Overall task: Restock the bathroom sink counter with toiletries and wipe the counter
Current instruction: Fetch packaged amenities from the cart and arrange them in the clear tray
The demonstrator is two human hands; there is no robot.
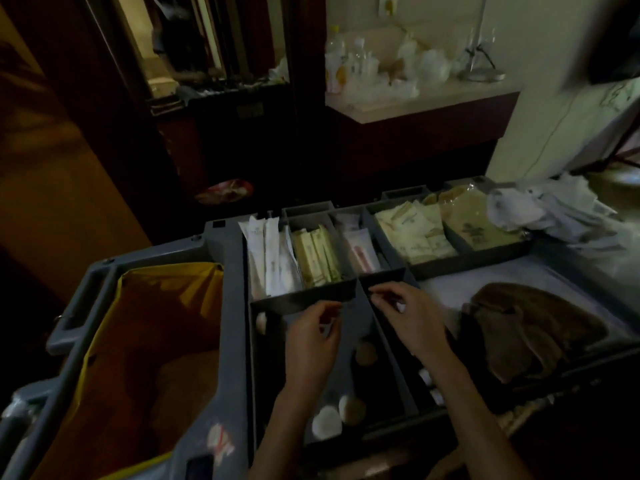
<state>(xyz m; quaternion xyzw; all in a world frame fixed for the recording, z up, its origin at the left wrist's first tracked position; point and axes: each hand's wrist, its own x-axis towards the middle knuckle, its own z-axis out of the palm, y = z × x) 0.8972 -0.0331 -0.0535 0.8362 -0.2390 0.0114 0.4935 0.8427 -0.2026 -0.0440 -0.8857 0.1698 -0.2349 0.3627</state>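
Hands (311,344) (414,323) over cart tray (388,355)

- A single wide-angle view is taken from head height, aimed forward and down.
- The grey plastic compartmented cart (225,271) is seen close below, and the pale worktop (433,102) farther ahead.

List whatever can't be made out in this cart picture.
All head view.
- Left hand, right hand: whether either pinches anything; dimness and curled fingers hide it.
- Cream sachets: print too small and blurred.
- Round items in the near compartment: too dark to identify.
- Clutter on the far counter: blurred, washed out.
- Yellow bag: inside lost in shadow.
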